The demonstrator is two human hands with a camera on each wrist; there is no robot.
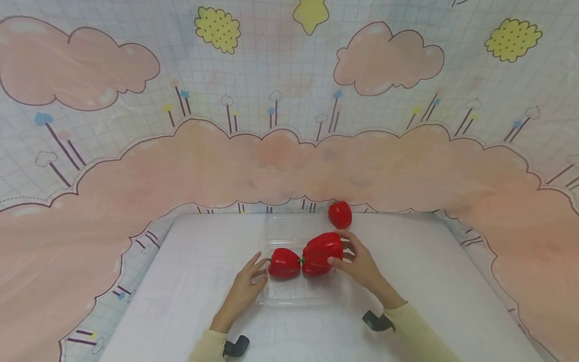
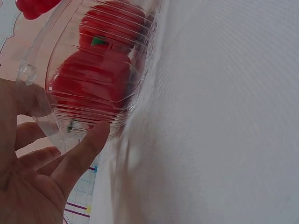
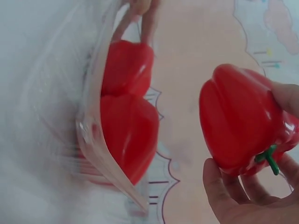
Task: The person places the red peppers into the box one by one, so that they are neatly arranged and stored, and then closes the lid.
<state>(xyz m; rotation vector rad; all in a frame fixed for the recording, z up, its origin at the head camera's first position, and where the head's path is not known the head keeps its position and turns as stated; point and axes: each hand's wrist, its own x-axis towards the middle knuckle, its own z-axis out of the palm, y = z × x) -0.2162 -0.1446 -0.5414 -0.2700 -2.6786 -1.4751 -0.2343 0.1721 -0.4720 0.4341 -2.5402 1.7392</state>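
A clear plastic clamshell box (image 1: pixel 294 292) lies opened out, its ribbed side visible in the left wrist view. Two red bell peppers sit in its near half: one on the left (image 1: pixel 284 263), and one on the right (image 3: pixel 130 135), partly hidden in the head view. Above the right one, my right hand (image 1: pixel 364 266) grips another red bell pepper (image 3: pixel 240 119) with a green stem, thumb on one side and fingers on the other. My left hand (image 1: pixel 246 285) touches the box's left side with extended, spread fingers, its thumb (image 2: pixel 86 149) against the outer wall.
The box's lid half (image 1: pixel 291 227) extends towards the back. One more red bell pepper (image 1: pixel 340 215) lies behind it on the right, near the back edge of the white table (image 1: pixel 203 251). A cloud-patterned cloth (image 1: pixel 271 166) hangs behind the table.
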